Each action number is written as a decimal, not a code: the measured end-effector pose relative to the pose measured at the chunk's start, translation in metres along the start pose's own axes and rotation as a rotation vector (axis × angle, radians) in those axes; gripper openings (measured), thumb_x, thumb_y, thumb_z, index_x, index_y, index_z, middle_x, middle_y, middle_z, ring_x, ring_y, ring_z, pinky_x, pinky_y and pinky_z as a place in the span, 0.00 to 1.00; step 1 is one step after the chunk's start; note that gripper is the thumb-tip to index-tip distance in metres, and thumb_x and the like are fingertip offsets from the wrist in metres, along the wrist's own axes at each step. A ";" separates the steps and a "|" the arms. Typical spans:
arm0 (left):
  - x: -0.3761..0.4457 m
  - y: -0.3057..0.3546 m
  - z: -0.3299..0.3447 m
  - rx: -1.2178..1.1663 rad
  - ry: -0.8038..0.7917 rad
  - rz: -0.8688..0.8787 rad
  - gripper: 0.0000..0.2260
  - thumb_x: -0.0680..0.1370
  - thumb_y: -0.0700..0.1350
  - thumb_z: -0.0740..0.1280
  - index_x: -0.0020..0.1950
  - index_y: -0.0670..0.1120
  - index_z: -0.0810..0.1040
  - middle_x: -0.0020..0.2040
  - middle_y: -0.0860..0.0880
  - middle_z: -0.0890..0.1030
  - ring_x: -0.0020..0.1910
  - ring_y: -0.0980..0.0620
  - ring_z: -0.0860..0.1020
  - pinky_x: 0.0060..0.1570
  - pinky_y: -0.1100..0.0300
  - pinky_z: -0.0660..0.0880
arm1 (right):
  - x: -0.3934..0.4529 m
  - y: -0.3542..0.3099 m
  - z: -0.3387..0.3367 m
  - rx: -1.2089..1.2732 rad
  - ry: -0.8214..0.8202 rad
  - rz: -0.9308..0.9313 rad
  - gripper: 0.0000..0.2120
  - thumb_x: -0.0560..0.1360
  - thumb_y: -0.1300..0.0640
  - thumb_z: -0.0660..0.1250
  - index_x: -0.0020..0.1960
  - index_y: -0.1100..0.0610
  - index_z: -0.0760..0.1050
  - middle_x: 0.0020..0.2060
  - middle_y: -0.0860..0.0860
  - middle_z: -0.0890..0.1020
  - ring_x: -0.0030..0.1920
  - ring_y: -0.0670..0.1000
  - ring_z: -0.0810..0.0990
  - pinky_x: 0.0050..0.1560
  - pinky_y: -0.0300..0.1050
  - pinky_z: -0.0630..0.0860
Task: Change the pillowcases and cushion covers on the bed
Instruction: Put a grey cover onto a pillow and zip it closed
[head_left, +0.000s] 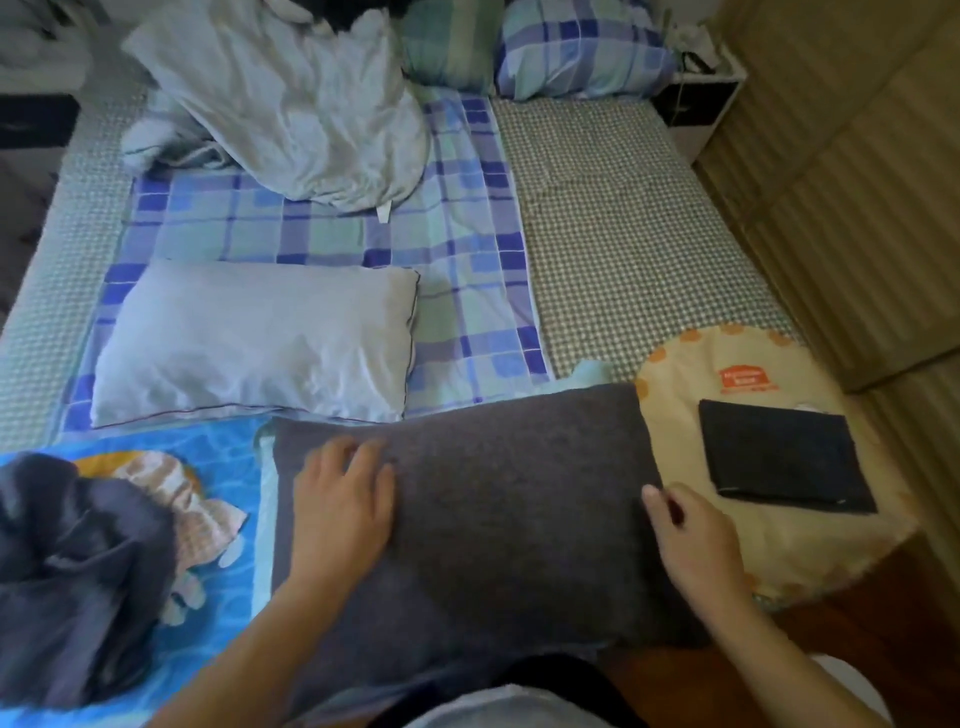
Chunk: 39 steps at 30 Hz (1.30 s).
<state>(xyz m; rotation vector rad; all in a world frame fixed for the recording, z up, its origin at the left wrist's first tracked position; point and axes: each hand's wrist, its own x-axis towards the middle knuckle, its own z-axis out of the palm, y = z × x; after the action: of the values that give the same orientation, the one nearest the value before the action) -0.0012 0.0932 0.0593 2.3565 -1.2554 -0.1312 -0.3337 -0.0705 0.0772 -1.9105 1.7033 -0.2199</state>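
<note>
While I watch from the head camera, the grey pillow (498, 519) lies across the near edge of the bed (623, 234), already in its dark cover, between a blue printed towel (218, 467) and a round cream cushion (779, 545). My left hand (345, 499) rests flat on its left part, fingers spread and straight, gripping nothing. My right hand (691, 535) sits at the pillow's right edge with its fingers lightly bent; whether it pinches the cover's hem there I cannot tell, the view being soft.

I judge the pillow light, soft and floppy: it will sag if lifted by one corner, so the two short ends are the places to take hold. The rough fabric should not slip.

Around it: a folded dark cover (784, 457) lies on the cream cushion, probably the next one to fit. A bare pale pillow (254, 343) lies just beyond on a checked sheet (467, 270), with a crumpled white case (291, 104) further up and two checked pillows (582, 47) at the head. A dark bundle of cloth (78, 571) sits on the towel at my left. Nothing blocks lifting the pillow, though the bare pillow crowds the space ahead.
</note>
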 end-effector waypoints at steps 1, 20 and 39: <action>0.010 -0.008 0.009 0.066 -0.156 -0.172 0.17 0.83 0.54 0.57 0.70 0.52 0.73 0.68 0.42 0.73 0.67 0.39 0.70 0.67 0.42 0.68 | 0.019 -0.002 0.003 0.023 0.066 0.040 0.16 0.78 0.41 0.65 0.45 0.54 0.76 0.43 0.51 0.79 0.46 0.54 0.78 0.49 0.53 0.77; 0.012 0.041 0.057 0.259 -0.191 -0.873 0.24 0.84 0.60 0.49 0.80 0.58 0.58 0.81 0.42 0.58 0.79 0.38 0.55 0.77 0.41 0.49 | 0.164 0.000 0.050 0.454 -0.304 0.009 0.12 0.75 0.51 0.73 0.53 0.57 0.83 0.45 0.50 0.85 0.50 0.53 0.83 0.50 0.44 0.77; 0.277 0.302 0.220 0.227 -0.724 0.018 0.30 0.80 0.68 0.52 0.80 0.66 0.49 0.83 0.53 0.43 0.81 0.47 0.41 0.77 0.40 0.40 | 0.424 -0.023 -0.027 -0.306 -0.486 -0.253 0.31 0.80 0.33 0.51 0.80 0.38 0.47 0.81 0.48 0.41 0.81 0.58 0.40 0.78 0.60 0.41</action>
<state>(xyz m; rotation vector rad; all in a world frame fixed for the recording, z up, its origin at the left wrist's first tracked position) -0.1355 -0.3510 0.0337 2.5849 -1.6736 -0.9501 -0.2521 -0.4821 0.0087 -2.1727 1.2227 0.4053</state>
